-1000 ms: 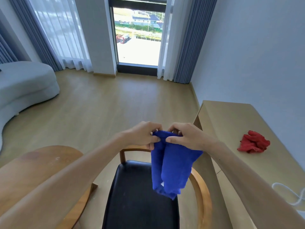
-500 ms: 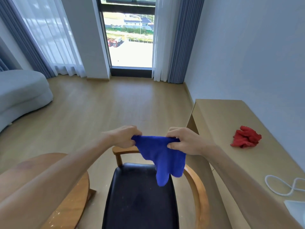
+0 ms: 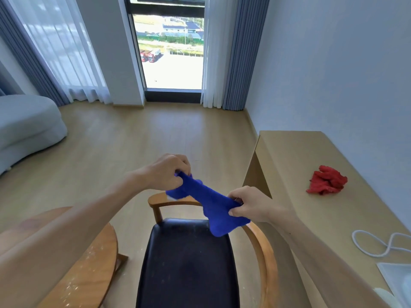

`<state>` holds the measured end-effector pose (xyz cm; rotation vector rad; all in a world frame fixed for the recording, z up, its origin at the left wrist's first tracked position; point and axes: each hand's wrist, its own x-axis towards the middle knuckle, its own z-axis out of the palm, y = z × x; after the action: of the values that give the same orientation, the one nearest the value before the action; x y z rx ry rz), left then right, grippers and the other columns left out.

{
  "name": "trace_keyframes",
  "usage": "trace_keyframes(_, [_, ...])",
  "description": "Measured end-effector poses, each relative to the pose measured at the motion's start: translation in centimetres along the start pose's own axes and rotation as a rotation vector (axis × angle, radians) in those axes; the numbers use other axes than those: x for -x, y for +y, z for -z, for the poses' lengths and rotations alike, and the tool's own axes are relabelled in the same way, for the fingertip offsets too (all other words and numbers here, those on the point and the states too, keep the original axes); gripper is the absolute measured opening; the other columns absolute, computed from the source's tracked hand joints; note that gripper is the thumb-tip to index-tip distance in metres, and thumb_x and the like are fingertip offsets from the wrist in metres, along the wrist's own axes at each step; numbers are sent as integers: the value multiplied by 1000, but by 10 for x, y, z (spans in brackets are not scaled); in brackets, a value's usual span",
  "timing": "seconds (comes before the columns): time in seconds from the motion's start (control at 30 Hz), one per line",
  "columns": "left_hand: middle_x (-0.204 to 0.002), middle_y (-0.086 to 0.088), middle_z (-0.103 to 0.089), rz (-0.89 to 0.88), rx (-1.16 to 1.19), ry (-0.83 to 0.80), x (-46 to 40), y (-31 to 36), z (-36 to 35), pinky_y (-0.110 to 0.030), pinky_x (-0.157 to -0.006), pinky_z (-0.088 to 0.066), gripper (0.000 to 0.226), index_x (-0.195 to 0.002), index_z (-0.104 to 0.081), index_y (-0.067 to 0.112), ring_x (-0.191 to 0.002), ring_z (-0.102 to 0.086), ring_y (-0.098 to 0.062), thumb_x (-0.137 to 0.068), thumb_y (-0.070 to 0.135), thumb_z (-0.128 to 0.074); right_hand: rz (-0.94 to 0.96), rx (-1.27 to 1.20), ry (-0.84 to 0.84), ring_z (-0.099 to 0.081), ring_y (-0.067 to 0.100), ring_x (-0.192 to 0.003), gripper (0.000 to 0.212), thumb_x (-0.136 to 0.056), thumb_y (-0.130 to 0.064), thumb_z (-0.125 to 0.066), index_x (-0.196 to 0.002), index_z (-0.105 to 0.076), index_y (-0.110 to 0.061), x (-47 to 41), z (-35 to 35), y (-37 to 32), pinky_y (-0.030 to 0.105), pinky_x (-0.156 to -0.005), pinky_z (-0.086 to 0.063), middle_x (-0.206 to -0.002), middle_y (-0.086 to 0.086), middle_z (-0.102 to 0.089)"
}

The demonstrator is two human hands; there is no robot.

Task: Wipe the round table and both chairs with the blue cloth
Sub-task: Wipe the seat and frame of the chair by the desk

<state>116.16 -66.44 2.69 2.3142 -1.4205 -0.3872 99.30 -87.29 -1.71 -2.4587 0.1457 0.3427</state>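
A: Room and surfaces?
B: Wood-plank floor (image 3: 138,138); round wooden table (image 3: 89,263) speckled; chair (image 3: 186,263), black padded seat.
A: Hands?
B: Left hand (image 3: 165,172) and right hand (image 3: 250,205) each pinch the fuzzy blue cloth (image 3: 211,203) above the chair.

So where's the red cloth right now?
In the head view, the red cloth lies crumpled on the long desk against the wall at the right, beyond the white cable and apart from both hands.

Daylight pours through a tall window (image 3: 172,52) far beyond the hands, flanked by blue-grey curtains (image 3: 241,52); pale wooden floor (image 3: 138,138), grey sofa (image 3: 24,127) leftward, beige desk (image 3: 311,174) along the right wall (image 3: 333,63)
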Motion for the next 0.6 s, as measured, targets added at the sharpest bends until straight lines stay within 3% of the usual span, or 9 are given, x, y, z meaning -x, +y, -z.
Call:
trace_keyframes(0.13, [-92,7,-58,-148,-40,103,0,8,12,-9,-64,-37,26,-63,-66,7,-75,-53,-1,-60,-13,-50,50,82,108,-59,16,-91,11,-83,-12,-63,-91,-69,-6,-8,-8,-2,31,-83,-50,-109,1,-59])
trace_keyframes(0.23, [-93,5,-57,-227,-57,110,1,15,14,-15,-61,-40,25,-59,-62,6,-72,-51,-2,-60,-14,-46,126,74,191,-50,12,-104,10,-84,-9,-64,-90,-71,-6,-11,-13,0,22,-87,-41,-137,-1,-41])
trace_keyframes(0.3, [-95,6,-56,-272,-108,64,3,23,14,-25,-59,-44,23,-57,-60,5,-70,-52,-9,-62,-12,-44,184,119,259,-35,16,-127,10,-83,-13,-67,-90,-75,-11,-13,-15,4,23,-97,-32,-153,-4,-23])
trace_keyframes(0.37, [-96,8,-56,-301,-160,0,6,32,15,-29,-59,-44,24,-55,-54,10,-67,-52,-14,-63,-9,-42,251,155,280,-8,12,-143,10,-80,-17,-70,-87,-77,-18,-15,-13,5,28,-108,-17,-158,-14,-8])
trace_keyframes(0.43, [-98,9,-57,-331,-211,-68,10,40,15,-28,-58,-42,27,-54,-49,18,-63,-51,-15,-65,-6,-42,286,148,210,7,5,-145,11,-78,-18,-71,-85,-78,-21,-15,-8,3,32,-112,-8,-157,-22,-1])
trace_keyframes(0.6, [-106,8,-59,-350,-378,-186,17,46,17,-33,-69,-46,22,-65,-60,8,-79,-58,-19,-73,-1,-42,297,37,-72,6,0,-143,20,-74,-11,-70,-70,-69,-31,-10,9,-14,39,-114,-14,-155,-26,-9])
